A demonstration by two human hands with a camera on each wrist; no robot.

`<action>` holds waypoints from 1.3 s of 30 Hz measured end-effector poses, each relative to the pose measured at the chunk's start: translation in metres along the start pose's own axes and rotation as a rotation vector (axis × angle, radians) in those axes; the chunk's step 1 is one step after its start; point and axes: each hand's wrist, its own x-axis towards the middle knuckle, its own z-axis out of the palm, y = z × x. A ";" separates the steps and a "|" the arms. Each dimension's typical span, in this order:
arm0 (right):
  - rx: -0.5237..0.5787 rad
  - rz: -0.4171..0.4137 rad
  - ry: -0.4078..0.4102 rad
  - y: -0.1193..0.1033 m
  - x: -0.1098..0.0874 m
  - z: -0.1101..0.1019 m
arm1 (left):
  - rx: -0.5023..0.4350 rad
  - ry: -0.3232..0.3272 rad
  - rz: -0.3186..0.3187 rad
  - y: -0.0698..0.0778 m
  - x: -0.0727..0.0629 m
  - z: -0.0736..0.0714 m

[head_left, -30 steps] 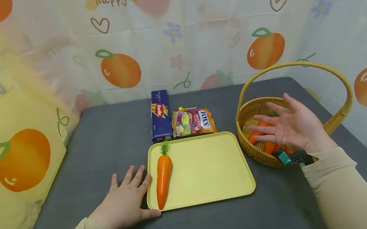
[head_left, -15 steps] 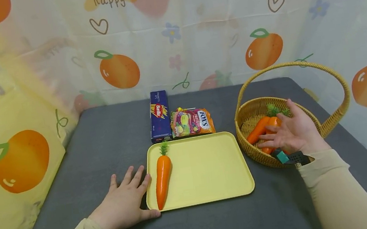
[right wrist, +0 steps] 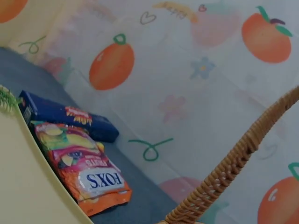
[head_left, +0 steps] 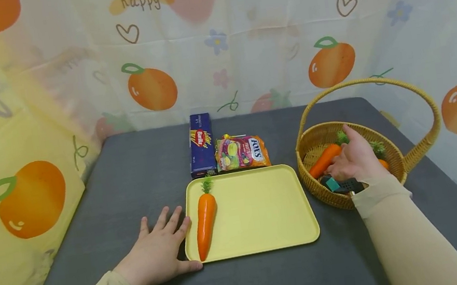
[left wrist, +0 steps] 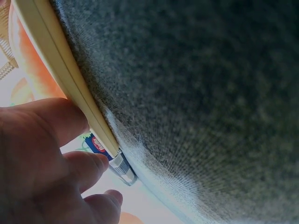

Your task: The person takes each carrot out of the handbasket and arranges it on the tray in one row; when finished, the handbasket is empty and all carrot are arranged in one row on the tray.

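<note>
My left hand [head_left: 156, 252] lies with fingers spread at the left edge of the yellow tray [head_left: 260, 211], the thumb by its near corner. In the left wrist view, the fingers [left wrist: 60, 121] touch the tray's rim [left wrist: 70, 70]. One carrot [head_left: 207, 226] with a green top lies along the tray's left side. My right hand [head_left: 355, 158] reaches down into the wicker basket [head_left: 329, 201], among several carrots. A carrot [head_left: 325, 160] lies just left of the fingers. Other carrots are partly covered by the hand, and I cannot tell whether its fingers hold one.
Behind the tray, a blue Barilla spaghetti box [head_left: 200, 145] lies beside a Fox's fruit candy bag [head_left: 242, 152]. The basket's tall handle [head_left: 432, 109] arches over the right side. A fruit-print cloth [head_left: 214, 42] hangs behind the grey table [head_left: 136, 175].
My right hand has moved left and down into the basket, its palm turning downward and its fingers drawing in toward the carrots. The left hand has stayed at the tray.
</note>
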 end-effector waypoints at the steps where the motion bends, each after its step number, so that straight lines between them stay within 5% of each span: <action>1: -0.015 -0.003 0.003 -0.002 0.002 0.000 | -0.002 -0.002 -0.002 0.000 0.000 0.000; 10: -0.160 0.013 0.007 -0.014 0.019 -0.002 | -0.013 -0.008 -0.008 0.000 0.001 0.000; 31: -0.803 -0.139 0.188 -0.009 0.051 0.001 | -0.003 0.001 -0.024 0.002 0.000 0.001; 39: -0.767 -0.119 0.186 -0.008 0.062 0.007 | -0.011 -0.002 -0.022 0.002 0.000 0.001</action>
